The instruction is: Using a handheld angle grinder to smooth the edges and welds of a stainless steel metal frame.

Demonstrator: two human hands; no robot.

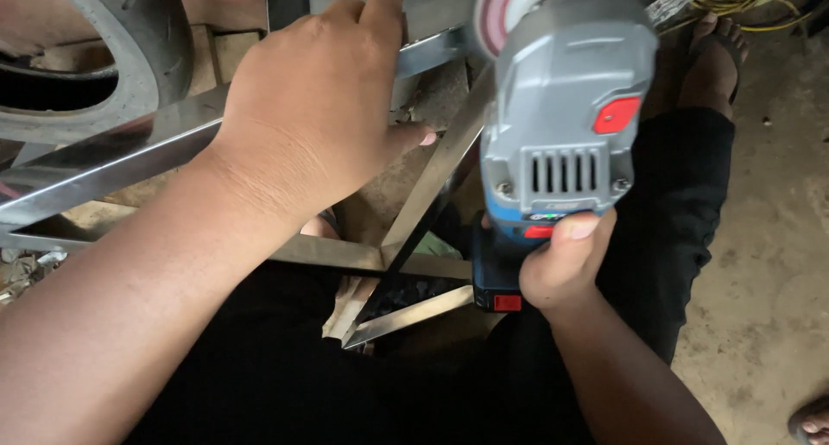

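Looking down from the head cam: left hand [315, 108] lies palm-down on a shiny steel frame [112, 156], fingers curled over the far edge of the top bar, thumb stretched out twd the diagonal bar. So it's pressed onto the metal, not pinching. Right hand [566, 264] is wrapped tight round the handle of a grey and blue cordless grinder [566, 108], thumb up on the back of the body just below the vent slots; the other fingers are hidden behind the tool. Grinder points away from the person, its pinkish disc [501, 13] at the top of the frame's bars, right next to the left hand's fingertips; can't tell if disc actually touches the steel. Red button on the grinder's side, red tab on the battery base. Frame sits across the person's lap, black trousers [673, 220] under it. A tyre [142, 44] is top left, yellow wires [747, 0] top right, bare foot [712, 61] on the concrete floor [768, 264].
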